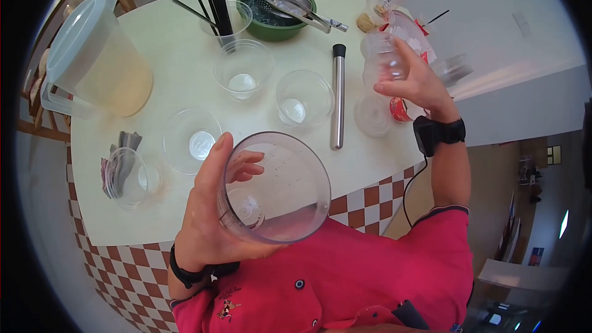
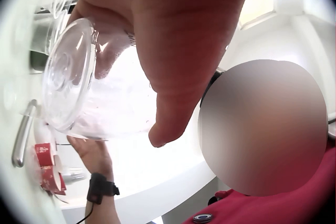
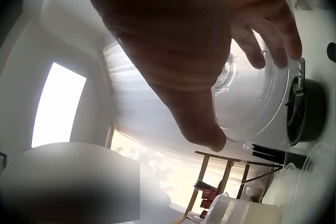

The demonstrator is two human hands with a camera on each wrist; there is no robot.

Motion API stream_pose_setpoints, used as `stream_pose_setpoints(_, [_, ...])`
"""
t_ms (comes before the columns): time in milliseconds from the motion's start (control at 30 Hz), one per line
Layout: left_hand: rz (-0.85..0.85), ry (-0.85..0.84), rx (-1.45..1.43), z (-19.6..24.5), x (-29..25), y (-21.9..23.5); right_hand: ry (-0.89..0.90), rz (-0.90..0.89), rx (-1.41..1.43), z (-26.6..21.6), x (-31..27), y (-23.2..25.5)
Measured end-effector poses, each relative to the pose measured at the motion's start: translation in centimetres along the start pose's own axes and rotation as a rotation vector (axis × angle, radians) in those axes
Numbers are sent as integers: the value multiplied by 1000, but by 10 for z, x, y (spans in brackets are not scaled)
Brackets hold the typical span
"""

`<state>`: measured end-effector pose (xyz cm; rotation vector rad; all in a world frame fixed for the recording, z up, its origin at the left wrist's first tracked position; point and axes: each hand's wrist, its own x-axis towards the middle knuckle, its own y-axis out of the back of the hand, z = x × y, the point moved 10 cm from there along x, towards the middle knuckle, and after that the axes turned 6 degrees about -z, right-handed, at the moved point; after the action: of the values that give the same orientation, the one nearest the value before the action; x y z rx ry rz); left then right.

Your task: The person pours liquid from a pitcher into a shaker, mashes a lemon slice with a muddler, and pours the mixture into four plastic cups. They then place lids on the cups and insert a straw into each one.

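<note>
My left hand (image 1: 213,209) grips a large clear shaker cup (image 1: 308,225), thumb and fingers curled round its side. Dark scale marks show on its wall, and droplets cling inside. The cup is held tilted near my chest, its wide mouth facing the head camera. On the right, my right hand (image 1: 419,80) holds a clear, stepped plastic shaker lid (image 1: 379,65) over the table, thumb and fingers round its side. The right wrist view shows the round lid (image 3: 247,103) with droplets on it. Below that hand, a clear round piece (image 1: 372,116) rests on the table.
A steel muddler (image 1: 338,98) lies mid-table. Several clear plastic cups (image 1: 304,98) stand left of it. A lidded pitcher (image 1: 98,55) of pale liquid stands at left; a green bowl (image 1: 271,31) with tongs sits at the back. Red-and-white packaging (image 1: 401,110) lies by the right edge.
</note>
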<state>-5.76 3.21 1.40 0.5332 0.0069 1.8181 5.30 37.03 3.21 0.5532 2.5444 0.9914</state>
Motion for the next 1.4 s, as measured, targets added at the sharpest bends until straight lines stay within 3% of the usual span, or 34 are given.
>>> stream_pose_setpoints(133, [-2,-9,20,3,-7,-1,38,-191,-579,5,29,-14])
stream_pose_setpoints(267, [-23,-4,67,6,-16,0,-85,-417,-769,2,49,-36])
stream_pose_setpoints(367, [-3,20,85,6,-25,4,-173,-508,-1109,-4,64,-45])
stream_pose_setpoints(467, [34,43,86,7,-36,10,-187,-585,-1460,27,82,-56])
stream_pose_setpoints(667, [76,13,78,6,-47,18,-311,-537,-1708,45,100,-75])
stream_pose_setpoints(767, [110,3,63,4,-48,22,-227,-480,-1840,49,106,-82])
stream_pose_setpoints(967, [149,-93,91,12,-43,29,29,-290,-1914,23,92,-95])
stream_pose_setpoints(1167, [176,-122,42,9,-47,35,112,-336,-1759,2,87,-92])
stream_pose_setpoints(1400, [201,-127,21,5,-53,41,226,-263,-1583,-14,84,-78])
